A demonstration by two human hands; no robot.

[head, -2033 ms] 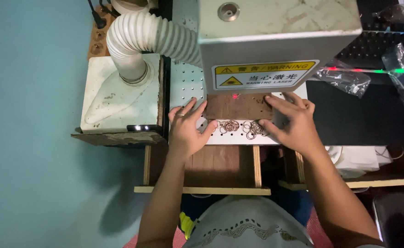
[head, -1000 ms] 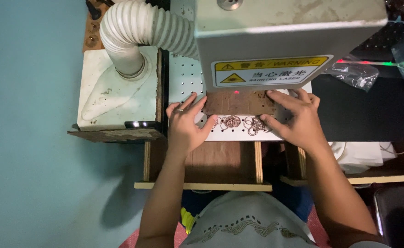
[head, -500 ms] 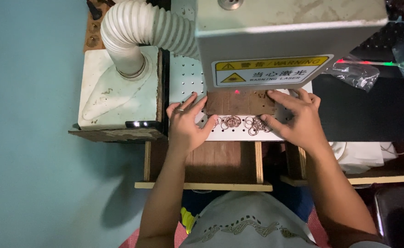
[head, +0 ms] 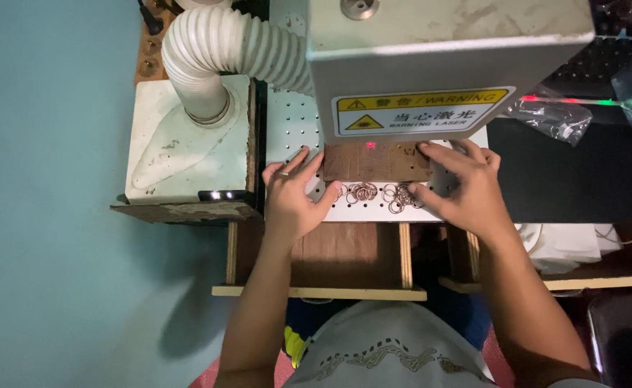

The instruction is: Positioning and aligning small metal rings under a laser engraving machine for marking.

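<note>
Hands lay spread flat, left hand (head: 292, 197) and right hand (head: 462, 188) steadying the brown board (head: 377, 161) under the laser head (head: 445, 65), with loose rings (head: 380, 192) waiting unplaced.

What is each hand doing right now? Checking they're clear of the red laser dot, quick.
Left hand: open, fingers spread, touching the brown board's left edge.
Right hand: open, resting at the board's right edge, thumb beside the small rings.

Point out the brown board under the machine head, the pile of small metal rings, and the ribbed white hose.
Brown board (head: 373, 162), head view, middle of its top face.
Metal rings (head: 380, 192), head view, centre of the pile.
Ribbed white hose (head: 201, 50), head view, on the bend.
</note>
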